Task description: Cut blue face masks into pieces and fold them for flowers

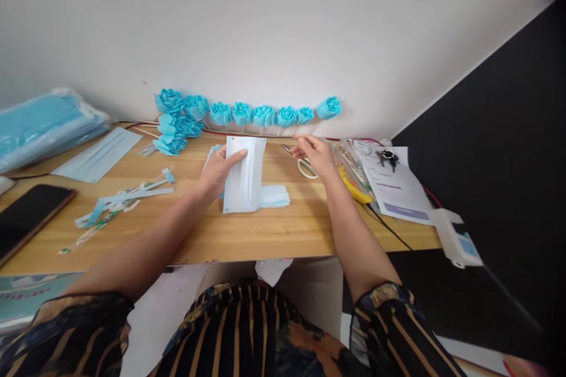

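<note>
My left hand (220,168) grips a pale blue-and-white face mask (244,179) upright by its left side, thumb across the front. No ear loops show on the mask. Behind its lower right side, a small stack of folded mask pieces (275,195) lies on the table. Over to the right, my right hand (313,154) is raised with its fingers loosely bent and apart, and I see nothing held in it. A pair of scissors with white handles (307,169) is just below and behind those fingers; whether they touch, I cannot make out.
Blue handmade flowers (264,115) line the wall. On the left are a phone (33,215), cut strips (132,194), a flat mask sheet (99,154) and a bagged mask pack (48,123). At right lie a yellow tool (355,187), keys (388,157) on paper (398,191) and a power strip (455,237).
</note>
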The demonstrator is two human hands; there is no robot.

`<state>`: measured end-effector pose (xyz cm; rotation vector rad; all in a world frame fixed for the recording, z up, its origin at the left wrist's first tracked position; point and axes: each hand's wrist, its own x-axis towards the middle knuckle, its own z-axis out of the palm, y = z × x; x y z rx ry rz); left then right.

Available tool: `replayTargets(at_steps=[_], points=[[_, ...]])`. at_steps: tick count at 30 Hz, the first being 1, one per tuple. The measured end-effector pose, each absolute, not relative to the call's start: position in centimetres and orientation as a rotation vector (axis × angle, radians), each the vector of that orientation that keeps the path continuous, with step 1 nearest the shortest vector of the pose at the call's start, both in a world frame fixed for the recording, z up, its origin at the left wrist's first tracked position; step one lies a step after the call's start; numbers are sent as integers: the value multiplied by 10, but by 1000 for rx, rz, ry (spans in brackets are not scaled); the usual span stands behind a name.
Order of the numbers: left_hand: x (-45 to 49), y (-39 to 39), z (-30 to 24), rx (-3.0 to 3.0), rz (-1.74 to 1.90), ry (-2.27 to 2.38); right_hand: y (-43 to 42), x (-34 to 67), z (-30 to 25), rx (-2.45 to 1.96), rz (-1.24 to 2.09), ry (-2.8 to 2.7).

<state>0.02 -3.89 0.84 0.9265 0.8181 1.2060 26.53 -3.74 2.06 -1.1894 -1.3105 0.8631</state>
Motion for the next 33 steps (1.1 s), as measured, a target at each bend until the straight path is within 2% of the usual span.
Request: replayTargets(at_steps=[7,13,21,24,28,30,33], points=[[2,-50,16,1011,1026,867,-46,235,42,-1151,1039,-1554],[4,-51,16,1151,1043,948,-53,189,55,-1161,825,-1898],[4,-53,13,1169,805,969,-48,201,45,-1211,644,-1731],[3,-53,14,1139,859,966,-52,237,46,-1431,381,-1726],[2,-48,8,1135,954,973,-69,279,46,-2001,-50,-1962],[1,-44,4,1160,993,979,-76,286,40,-2206,-96,-2103],[0,-39,0,1178,1016,984,-76,284,26,-2271,-43,-2154]])
